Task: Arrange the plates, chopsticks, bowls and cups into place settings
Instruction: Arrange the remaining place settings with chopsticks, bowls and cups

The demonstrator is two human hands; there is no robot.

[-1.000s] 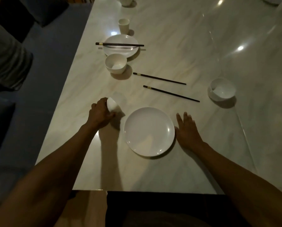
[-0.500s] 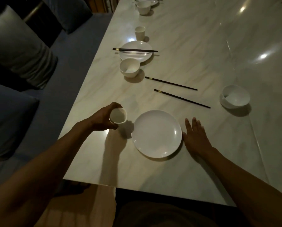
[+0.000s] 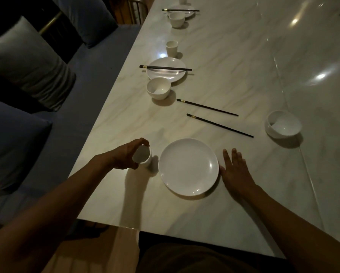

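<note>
My left hand (image 3: 125, 154) grips a small white cup (image 3: 142, 157) by its rim, just left of a white plate (image 3: 188, 166) near the table's front edge. My right hand (image 3: 236, 172) lies flat and open on the table, touching the plate's right side. Two loose black chopsticks (image 3: 207, 107) (image 3: 220, 125) lie apart beyond the plate. A white bowl (image 3: 283, 127) sits tipped at the right. Further along the left edge stands a setting: a plate (image 3: 166, 69) with chopsticks (image 3: 165, 67) across it, a bowl (image 3: 158, 88) and a cup (image 3: 172, 48).
A third setting with a bowl (image 3: 176, 19) and a plate with chopsticks (image 3: 180, 10) lies at the far end. The marble table (image 3: 244, 56) stretches right. Blue seating with a grey cushion (image 3: 33, 62) runs along the left.
My left hand has turned the cup from lying tipped to upright and brought it closer to the plate. My right hand has stayed flat. The view has shifted.
</note>
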